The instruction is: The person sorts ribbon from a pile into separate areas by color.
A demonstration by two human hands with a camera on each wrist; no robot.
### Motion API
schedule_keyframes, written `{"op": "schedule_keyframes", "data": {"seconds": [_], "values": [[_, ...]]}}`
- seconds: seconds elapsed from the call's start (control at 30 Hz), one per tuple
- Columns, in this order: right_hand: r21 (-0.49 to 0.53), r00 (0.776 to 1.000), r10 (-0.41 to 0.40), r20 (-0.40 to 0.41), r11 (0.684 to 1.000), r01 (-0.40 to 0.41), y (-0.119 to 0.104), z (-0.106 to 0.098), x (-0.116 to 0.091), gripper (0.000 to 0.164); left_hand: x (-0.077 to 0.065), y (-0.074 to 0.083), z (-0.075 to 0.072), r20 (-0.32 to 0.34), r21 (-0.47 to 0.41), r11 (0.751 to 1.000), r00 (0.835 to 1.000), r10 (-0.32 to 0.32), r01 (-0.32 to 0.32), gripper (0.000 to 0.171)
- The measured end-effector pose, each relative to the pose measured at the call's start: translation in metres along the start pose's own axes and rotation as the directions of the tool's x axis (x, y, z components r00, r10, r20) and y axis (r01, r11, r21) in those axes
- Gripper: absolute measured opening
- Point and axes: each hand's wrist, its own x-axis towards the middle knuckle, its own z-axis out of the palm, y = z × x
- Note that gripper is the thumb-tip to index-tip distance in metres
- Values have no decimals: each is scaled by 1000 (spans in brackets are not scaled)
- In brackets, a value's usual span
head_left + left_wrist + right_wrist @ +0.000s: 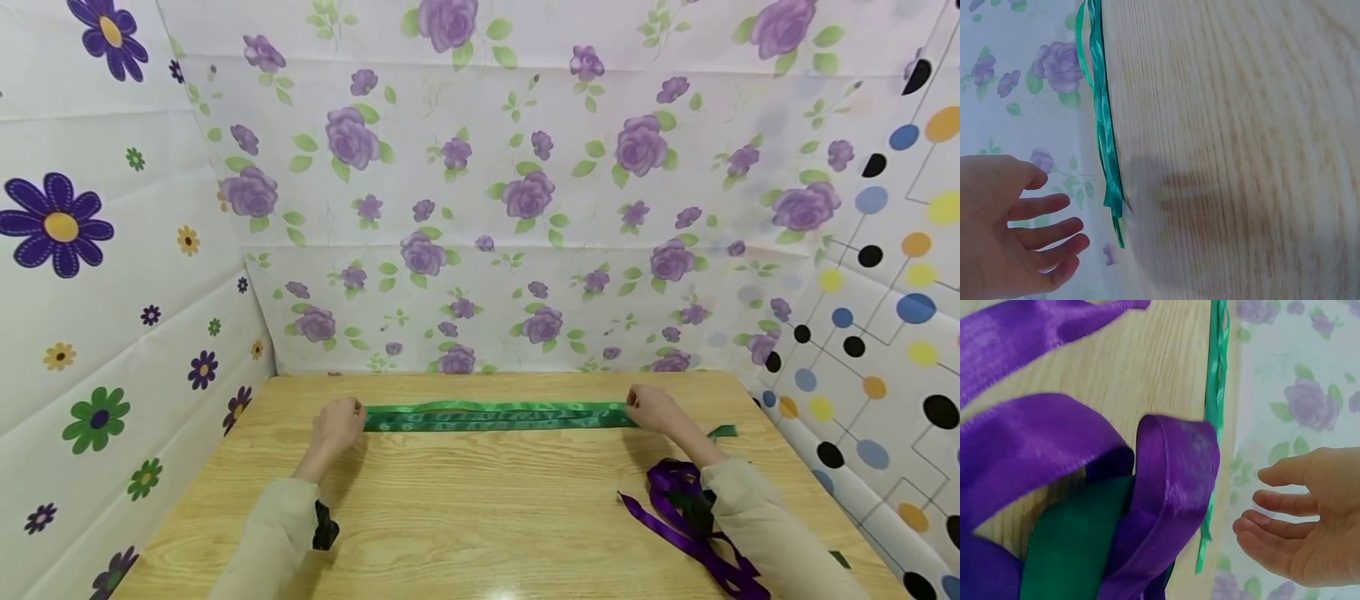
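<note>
A long green satin ribbon (495,416) lies folded in several parallel strands across the table's far part. My left hand (339,423) is at its left end; in the left wrist view the hand (1029,228) shows loosely bent, separated fingers with nothing between them, beside the ribbon's end (1112,194). At the right end is my right hand (651,408). The right wrist view shows that hand (1297,519) with relaxed fingers, holding nothing, while the green ribbon (1216,381) runs past it. Purple ribbon (1179,481) partly covers the ribbon there.
Loose loops of purple ribbon (671,483) lie on the wooden table (480,508) by the right forearm, with a green piece (1079,537) among them. Another green ribbon end (724,431) shows beyond that arm. Patterned cloth walls (480,192) enclose the back and sides.
</note>
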Motion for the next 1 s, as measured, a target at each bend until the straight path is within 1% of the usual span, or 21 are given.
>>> {"op": "schedule_keyframes", "data": {"seconds": [0.13, 0.2, 0.3, 0.47, 0.57, 0.63, 0.73, 0.83, 1.0], "values": [[-9, 1000, -20, 8, 1000, 20, -11, 1, -3, 24, -2, 4, 1, 11, -24, 999, 999, 34, -34, 36], [-11, 999, -34, -3, 999, 34, -17, 3, -5, 24, -3, 6, 1, 12, -11, 999, 999, 48, -48, 34], [-9, 997, -68, -42, 998, 68, -23, 4, -6, 21, -4, 8, 2, -1, 30, 997, 997, 76, -76, 32], [-58, 982, -133, -136, 990, 127, -33, 6, -11, 15, -6, 12, 4, -19, 101, 987, 992, 125, -123, 31], [-121, 963, -185, -195, 979, 164, -38, 9, -17, 17, -9, 15, 4, -3, 146, 977, 987, 159, -157, 33], [-182, 944, -231, -234, 965, 190, -41, 11, -21, 21, -12, 17, 3, 17, 182, 968, 984, 176, -176, 35], [-269, 918, -284, -276, 940, 210, -43, 12, -26, 29, -17, 22, 1, 45, 221, 956, 981, 188, -193, 40], [-330, 911, -301, -283, 922, 202, -43, 13, -27, 35, -20, 28, 0, 61, 244, 948, 979, 196, -205, 43], [-392, 911, -312, -268, 900, 193, -42, 14, -29, 40, -22, 37, 1, 75, 275, 934, 974, 214, -226, 47]]}}
